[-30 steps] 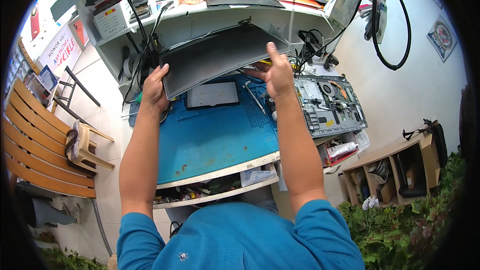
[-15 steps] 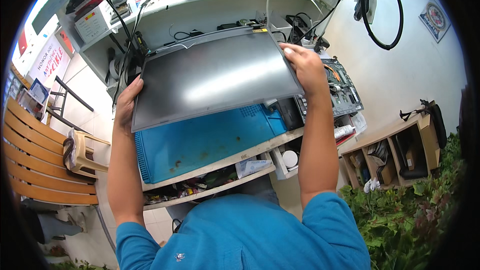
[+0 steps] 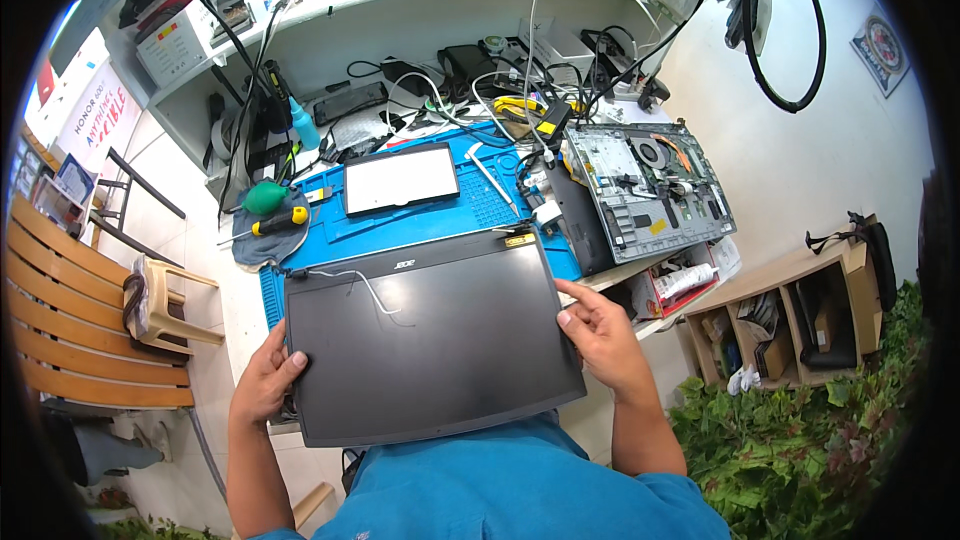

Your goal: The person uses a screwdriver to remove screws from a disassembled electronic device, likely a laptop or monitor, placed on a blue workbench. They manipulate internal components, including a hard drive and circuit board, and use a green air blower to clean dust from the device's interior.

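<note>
A black laptop screen [image 3: 450,355] lies across both my hands, close to my body and past the bench's near edge. A thin white cable [image 3: 368,288] hangs over its far-left part, and a yellow label [image 3: 519,240] marks its far-right corner. My left hand [image 3: 265,375] grips the left edge, thumb on the front. On the opposite edge, my right hand [image 3: 605,340] pinches the frame with its thumb and fingers. Beyond the screen is a blue work mat [image 3: 345,240], bearing a dark-framed tray with a white surface [image 3: 402,180] and a white pen-like tool [image 3: 490,178].
An opened laptop base [image 3: 650,195] rests on the right of the bench. A yellow-black screwdriver [image 3: 280,223] and a green bulb [image 3: 266,198] lie at the mat's left. Tangled cables [image 3: 500,90] fill the back. A wooden shelf unit [image 3: 775,315] stands right, a plastic stool [image 3: 165,305] left.
Both hands have brought the screen down and toward me, off the mat. The tray, tools and cables behind it have come into view.
</note>
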{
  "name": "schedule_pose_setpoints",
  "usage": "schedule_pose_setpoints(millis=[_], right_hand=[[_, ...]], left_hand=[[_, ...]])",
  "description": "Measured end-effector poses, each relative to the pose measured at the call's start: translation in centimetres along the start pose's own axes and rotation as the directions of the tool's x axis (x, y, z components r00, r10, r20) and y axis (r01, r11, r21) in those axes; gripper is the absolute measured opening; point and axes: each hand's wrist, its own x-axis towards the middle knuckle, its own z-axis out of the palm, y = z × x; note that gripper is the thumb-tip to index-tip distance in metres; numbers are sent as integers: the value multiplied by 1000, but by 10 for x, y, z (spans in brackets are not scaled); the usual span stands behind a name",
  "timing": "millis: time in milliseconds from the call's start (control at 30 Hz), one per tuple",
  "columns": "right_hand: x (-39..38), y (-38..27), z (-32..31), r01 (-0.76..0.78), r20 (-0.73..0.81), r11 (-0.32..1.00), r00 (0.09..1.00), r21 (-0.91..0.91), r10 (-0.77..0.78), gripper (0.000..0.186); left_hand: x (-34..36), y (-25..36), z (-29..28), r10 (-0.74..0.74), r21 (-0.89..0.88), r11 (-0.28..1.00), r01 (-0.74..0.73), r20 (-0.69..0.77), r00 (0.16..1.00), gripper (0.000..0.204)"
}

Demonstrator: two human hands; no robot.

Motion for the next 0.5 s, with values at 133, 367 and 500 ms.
schedule_pose_setpoints(millis=[133,367,500], right_hand=[[19,6,13,65,3,965,998,-256,-66,45],[52,-4,30,167,-14,806,977,-567,-212,37],[56,-4,29,227,-20,708,946,-669,-323,36]], left_hand=[[-6,4,5,-39,144,988,54,-110,993,79],[3,15,6,-35,350,929,121,-242,970,76],[4,18,7,-89,415,887,204,-280,956,78]])
